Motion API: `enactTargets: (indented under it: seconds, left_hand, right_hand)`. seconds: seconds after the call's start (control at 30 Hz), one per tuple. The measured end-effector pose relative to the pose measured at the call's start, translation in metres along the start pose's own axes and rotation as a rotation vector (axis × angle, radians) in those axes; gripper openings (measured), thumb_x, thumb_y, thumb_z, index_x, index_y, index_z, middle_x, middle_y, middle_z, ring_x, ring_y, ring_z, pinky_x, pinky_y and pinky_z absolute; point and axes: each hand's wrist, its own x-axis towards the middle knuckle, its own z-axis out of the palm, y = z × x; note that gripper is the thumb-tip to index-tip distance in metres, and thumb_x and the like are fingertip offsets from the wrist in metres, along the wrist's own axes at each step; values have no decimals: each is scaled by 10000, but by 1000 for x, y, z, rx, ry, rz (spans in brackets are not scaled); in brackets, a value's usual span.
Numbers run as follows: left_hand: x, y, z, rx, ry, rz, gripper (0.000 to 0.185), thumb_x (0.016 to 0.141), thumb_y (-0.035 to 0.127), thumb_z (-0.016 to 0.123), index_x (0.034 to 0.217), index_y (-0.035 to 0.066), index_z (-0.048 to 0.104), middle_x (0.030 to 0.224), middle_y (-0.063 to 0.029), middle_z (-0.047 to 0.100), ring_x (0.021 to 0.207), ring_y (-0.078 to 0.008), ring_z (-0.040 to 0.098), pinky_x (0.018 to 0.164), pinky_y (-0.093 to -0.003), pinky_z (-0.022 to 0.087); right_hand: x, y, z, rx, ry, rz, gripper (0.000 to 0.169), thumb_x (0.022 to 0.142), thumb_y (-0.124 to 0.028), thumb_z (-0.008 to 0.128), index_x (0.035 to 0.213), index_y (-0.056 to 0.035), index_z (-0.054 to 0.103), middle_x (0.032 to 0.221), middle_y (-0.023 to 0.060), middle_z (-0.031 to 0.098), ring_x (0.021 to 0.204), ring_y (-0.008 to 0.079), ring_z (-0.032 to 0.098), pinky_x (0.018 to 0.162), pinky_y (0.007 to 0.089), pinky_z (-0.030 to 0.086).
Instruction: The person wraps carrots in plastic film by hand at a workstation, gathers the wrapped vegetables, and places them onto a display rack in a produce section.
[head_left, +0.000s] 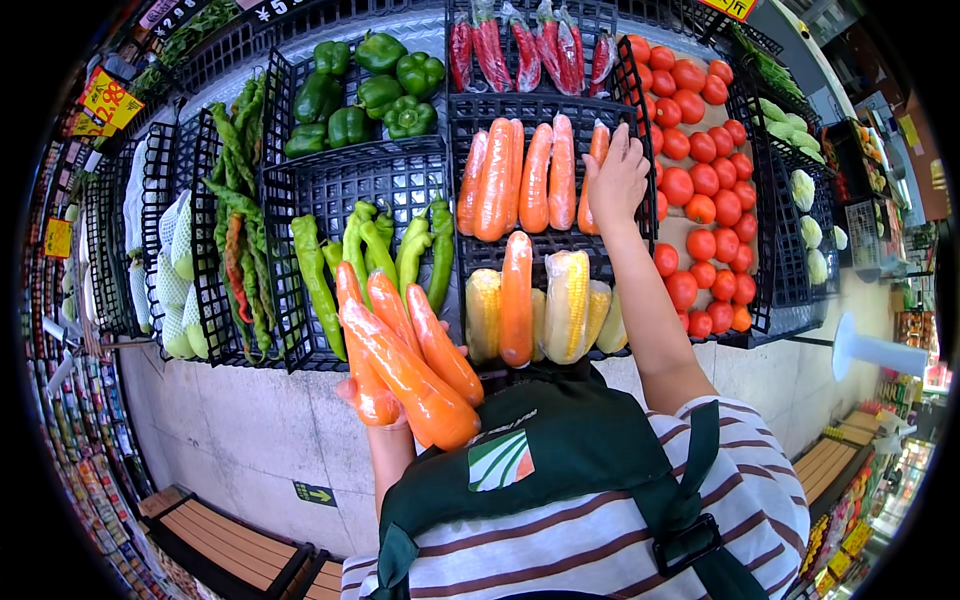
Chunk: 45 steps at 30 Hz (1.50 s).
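Note:
Several film-wrapped carrots (409, 375) lie bunched across my left hand (375, 405), which holds them from below in front of my dark green apron; the carrots hide most of its fingers. At the right end of a row of wrapped carrots (535, 180) in a black plastic crate, my right hand (619, 176) rests its fingers on the outermost carrot (592, 180); whether it grips it cannot be told. One more wrapped carrot (517, 300) lies over the wrapped corn cobs (568, 307), between my two hands.
Loose tomatoes (703, 180) lie right of the carrot crate, wrapped red chillies (525, 49) behind it. Left are green bell peppers (379, 90), long green peppers (306, 270) and twisted chillies (240, 225). Black crate walls (454, 217) divide them. A slatted wooden bench (225, 540) stands lower left.

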Motion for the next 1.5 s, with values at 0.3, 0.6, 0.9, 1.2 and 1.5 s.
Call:
enactTargets:
  seconds: [0.3, 0.6, 0.9, 1.2, 1.5]
  left_hand:
    - [5, -1, 5, 18, -3, 35, 1119, 635, 568, 789, 1496, 160, 202, 1407, -293, 371, 1201, -524, 457, 1020, -645, 360]
    - [2, -3, 7, 133, 103, 6, 1227, 547, 712, 758, 1483, 122, 228, 1410, -227, 400, 1241, -423, 461, 1012, -650, 363]
    - [1, 5, 8, 167, 88, -16, 1224, 549, 723, 751, 1477, 115, 236, 1402, -227, 404, 1242, -422, 460, 1028, -642, 351]
    - [7, 7, 4, 1, -44, 3, 1086, 650, 556, 786, 1493, 172, 219, 1426, -265, 367, 1250, -486, 428, 1038, -658, 323]
    - [3, 7, 0, 50, 69, 27, 1219, 553, 624, 807, 1496, 147, 199, 1489, -152, 307, 1305, -402, 397, 1040, -664, 322]
  right_hand:
    - [2, -43, 20, 355, -175, -60, 782, 812, -426, 660, 1371, 19, 343, 1054, 261, 546, 966, 425, 556, 858, 489, 470]
    - [22, -66, 2, 407, -479, 260, 1081, 664, -440, 737, 1465, -4, 157, 1244, 281, 495, 1127, 425, 533, 935, 465, 452]
    - [23, -51, 2, 934, -134, 235, 921, 602, -203, 810, 1369, -44, 324, 1249, 233, 521, 1171, 359, 518, 1015, 391, 397]
    - [44, 21, -13, 588, -140, 147, 965, 633, -259, 758, 1426, -14, 266, 1338, 257, 445, 1217, 401, 469, 1008, 425, 400]
    - [29, -27, -26, 162, 1, -162, 616, 715, -229, 658, 1266, 4, 512, 1237, 207, 525, 1156, 380, 492, 1003, 453, 380]
